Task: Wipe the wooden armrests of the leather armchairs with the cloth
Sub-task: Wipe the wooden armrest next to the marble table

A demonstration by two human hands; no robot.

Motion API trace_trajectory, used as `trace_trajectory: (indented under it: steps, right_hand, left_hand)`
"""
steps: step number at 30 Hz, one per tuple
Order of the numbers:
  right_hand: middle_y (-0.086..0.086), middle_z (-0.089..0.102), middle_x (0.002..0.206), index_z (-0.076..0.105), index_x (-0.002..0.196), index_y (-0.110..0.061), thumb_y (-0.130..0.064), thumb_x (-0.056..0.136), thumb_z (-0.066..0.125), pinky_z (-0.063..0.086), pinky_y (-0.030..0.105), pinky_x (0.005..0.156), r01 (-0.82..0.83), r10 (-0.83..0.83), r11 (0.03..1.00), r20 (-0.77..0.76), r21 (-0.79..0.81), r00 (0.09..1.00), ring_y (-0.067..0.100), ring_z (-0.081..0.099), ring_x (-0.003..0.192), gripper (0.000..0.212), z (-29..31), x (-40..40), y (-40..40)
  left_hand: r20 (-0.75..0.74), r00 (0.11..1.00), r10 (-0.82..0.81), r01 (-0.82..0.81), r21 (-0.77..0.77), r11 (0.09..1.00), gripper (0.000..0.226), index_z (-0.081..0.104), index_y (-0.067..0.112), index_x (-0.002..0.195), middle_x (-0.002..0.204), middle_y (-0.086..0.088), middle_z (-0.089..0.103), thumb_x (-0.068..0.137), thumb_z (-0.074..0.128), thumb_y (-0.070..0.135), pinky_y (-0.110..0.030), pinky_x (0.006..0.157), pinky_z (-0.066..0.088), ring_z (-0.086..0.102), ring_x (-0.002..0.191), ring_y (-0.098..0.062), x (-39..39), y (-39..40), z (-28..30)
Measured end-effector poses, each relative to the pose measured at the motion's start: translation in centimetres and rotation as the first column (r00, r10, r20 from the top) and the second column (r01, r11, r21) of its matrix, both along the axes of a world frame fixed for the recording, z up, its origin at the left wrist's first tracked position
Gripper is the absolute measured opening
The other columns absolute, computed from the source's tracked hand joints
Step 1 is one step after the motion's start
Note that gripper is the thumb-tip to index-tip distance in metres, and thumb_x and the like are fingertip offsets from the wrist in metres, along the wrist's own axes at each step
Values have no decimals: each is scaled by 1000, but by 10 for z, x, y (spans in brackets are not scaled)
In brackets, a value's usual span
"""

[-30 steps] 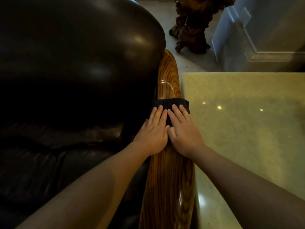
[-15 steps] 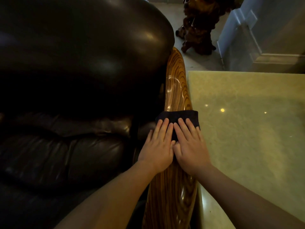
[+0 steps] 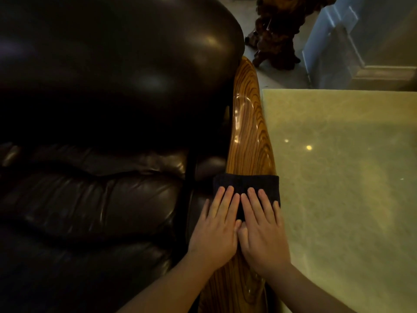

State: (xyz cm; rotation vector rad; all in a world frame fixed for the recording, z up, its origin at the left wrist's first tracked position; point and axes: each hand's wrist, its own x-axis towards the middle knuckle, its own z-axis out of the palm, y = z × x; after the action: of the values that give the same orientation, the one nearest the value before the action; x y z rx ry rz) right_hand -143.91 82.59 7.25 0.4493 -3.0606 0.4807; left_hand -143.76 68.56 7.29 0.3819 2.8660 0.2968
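Dark cloth (image 3: pixel 246 185) draped across wooden armrest (image 3: pixel 248 132), mid-length; being pressed by left hand (image 3: pixel 216 231) and right hand (image 3: pixel 262 236), flat, side by side. Wiping; next likely needing steady pressure along grain.

Both hands, the left hand (image 3: pixel 215 229) beside the right hand (image 3: pixel 262 233), lie flat on a dark folded cloth (image 3: pixel 246 185) draped over the glossy striped wooden armrest (image 3: pixel 249 132), between the dark leather armchair (image 3: pixel 108 109) at left and the pale stone-topped table (image 3: pixel 349 177) at right.
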Motion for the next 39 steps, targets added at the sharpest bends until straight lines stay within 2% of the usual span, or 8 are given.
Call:
trace_trajectory:
  steps: [7, 19, 25, 29, 31, 33, 37, 39]
  right_hand:
    - [8, 26, 155, 31, 147, -12, -31, 89, 36, 15, 50, 114, 9, -8, 1000, 18, -12, 1000, 24, 16, 146, 61, -16, 51, -5]
    - [9, 30, 153, 23, 146, -13, -34, 90, 35, 15, 47, 113, 30, -29, 999, 70, -21, 997, 22, 9, 147, 61, -25, 105, -13]
    - [11, 40, 149, 48, 138, -11, -27, 84, 46, 27, 48, 112, 11, -4, 997, 87, -80, 996, 24, 25, 141, 56, -4, 102, -6]
    - [18, 44, 144, 55, 131, -5, -11, 75, 75, 40, 47, 103, 65, -50, 977, 78, -203, 996, 32, 41, 130, 60, 8, 96, 8]
    - [18, 40, 146, 51, 135, -6, -10, 78, 74, 35, 41, 104, 172, -154, 949, 87, -262, 984, 32, 40, 129, 62, 13, 89, 13]
    - [11, 34, 151, 42, 142, -13, -16, 84, 67, 25, 33, 106, 353, -305, 868, 186, -350, 934, 23, 32, 134, 64, 18, 77, 15]
    - [-1, 38, 147, 30, 147, -27, -25, 87, 63, 38, 38, 104, 671, -440, 523, 508, -526, 741, 11, 40, 127, 69, 19, 54, 19]
    - [-7, 49, 137, 28, 146, -32, -25, 86, 63, 52, 36, 86, 737, -380, 380, 633, -559, 675, 10, 54, 114, 70, 21, 48, 19]
  left_hand:
    - [-98, 995, -37, 39, 21, 999, 56, 23, 7, 146, 155, -15, 19, 100, 22, 39, -53, 104, 37, 16, 143, -31, 48, -5, -11]
    - [-48, 997, -64, 64, -10, 998, 56, 21, 8, 146, 155, -14, 21, 101, 20, 40, -51, 101, 42, 21, 143, -29, 100, -13, -27]
    - [-122, 988, 92, -63, 225, 972, 53, 34, 19, 143, 154, -3, 28, 93, 38, 36, -43, 109, 33, 15, 144, -15, 99, -7, -13]
    - [8, 914, 407, -343, 552, 760, 61, 18, 37, 145, 154, 10, 17, 91, 45, 47, -10, 101, 22, 16, 135, 4, 80, -17, -4]
    - [363, 769, 526, -611, 658, 439, 75, 12, 42, 147, 155, 8, 20, 88, 58, 43, -13, 94, 31, 25, 130, 2, 61, -22, 3]
    - [685, 578, 443, -797, 590, 127, 88, 9, 37, 150, 155, 2, 26, 85, 68, 37, -27, 95, 40, 36, 130, -10, 40, -28, 10]
    - [800, 521, 298, -851, 511, 117, 94, 8, 31, 151, 148, -1, 39, 82, 73, 30, -34, 91, 46, 50, 121, -19, 22, -32, 18]
    - [788, 539, 297, -842, 514, 165, 94, 10, 28, 151, 142, -3, 46, 82, 73, 22, -33, 88, 50, 54, 116, -18, 19, -30, 20]
